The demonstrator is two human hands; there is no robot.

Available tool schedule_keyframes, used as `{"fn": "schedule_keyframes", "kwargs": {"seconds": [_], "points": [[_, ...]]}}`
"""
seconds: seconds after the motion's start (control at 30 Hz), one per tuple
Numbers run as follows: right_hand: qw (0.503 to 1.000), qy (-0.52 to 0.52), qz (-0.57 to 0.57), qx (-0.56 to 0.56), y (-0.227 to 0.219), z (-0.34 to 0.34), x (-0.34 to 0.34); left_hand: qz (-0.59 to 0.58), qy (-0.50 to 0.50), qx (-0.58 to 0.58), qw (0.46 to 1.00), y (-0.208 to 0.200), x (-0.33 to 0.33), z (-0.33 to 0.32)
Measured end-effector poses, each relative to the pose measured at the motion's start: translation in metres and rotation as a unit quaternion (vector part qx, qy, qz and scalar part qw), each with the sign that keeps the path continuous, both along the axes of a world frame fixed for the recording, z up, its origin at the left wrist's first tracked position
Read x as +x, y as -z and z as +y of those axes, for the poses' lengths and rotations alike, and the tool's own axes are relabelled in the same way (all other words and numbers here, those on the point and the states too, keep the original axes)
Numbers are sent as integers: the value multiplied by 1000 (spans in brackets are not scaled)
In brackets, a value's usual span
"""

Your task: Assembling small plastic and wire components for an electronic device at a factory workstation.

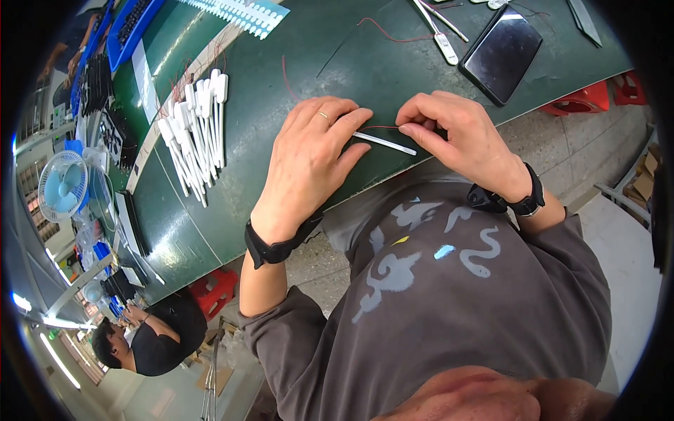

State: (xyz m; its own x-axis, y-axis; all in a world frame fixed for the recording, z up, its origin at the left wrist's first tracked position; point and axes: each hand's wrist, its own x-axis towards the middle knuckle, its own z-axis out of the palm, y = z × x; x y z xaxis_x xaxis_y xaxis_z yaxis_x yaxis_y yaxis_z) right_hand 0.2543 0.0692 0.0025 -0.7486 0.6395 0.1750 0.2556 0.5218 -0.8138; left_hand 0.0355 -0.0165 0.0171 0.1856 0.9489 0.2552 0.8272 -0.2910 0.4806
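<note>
Over the near edge of the green table, my left hand [309,151], with a ring on one finger, is closed over a slim white stick [386,144]. The stick's plain end points right, and its other end is hidden under my fingers. My right hand [456,130] pinches a thin red wire [382,127] between thumb and forefinger. That wire runs across to my left fingers, just above the stick. Beyond my left hand, another stretch of red wire [286,74] lies on the table.
Left of my hands lies a pile of white paddle-headed sticks [200,133] with red wires. A black phone [502,52] and a similar stick [444,48] lie at far right. Blue bins [133,28] and a fan [64,181] stand leftward. A person [158,337] works at lower left.
</note>
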Motion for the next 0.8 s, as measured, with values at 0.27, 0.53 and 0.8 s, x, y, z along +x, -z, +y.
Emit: {"fn": "schedule_keyframes", "kwargs": {"seconds": [0.27, 0.53, 0.8], "points": [[998, 17, -32, 51, 2, -4, 7, 44, -19, 12, 999, 15, 6, -7], [992, 54, -25, 116, 18, 2, 10, 58, -41, 32, 997, 28, 15, -5], [988, 67, -33, 136, 28, 6, 9, 60, -47, 32, 997, 31, 15, -4]]}}
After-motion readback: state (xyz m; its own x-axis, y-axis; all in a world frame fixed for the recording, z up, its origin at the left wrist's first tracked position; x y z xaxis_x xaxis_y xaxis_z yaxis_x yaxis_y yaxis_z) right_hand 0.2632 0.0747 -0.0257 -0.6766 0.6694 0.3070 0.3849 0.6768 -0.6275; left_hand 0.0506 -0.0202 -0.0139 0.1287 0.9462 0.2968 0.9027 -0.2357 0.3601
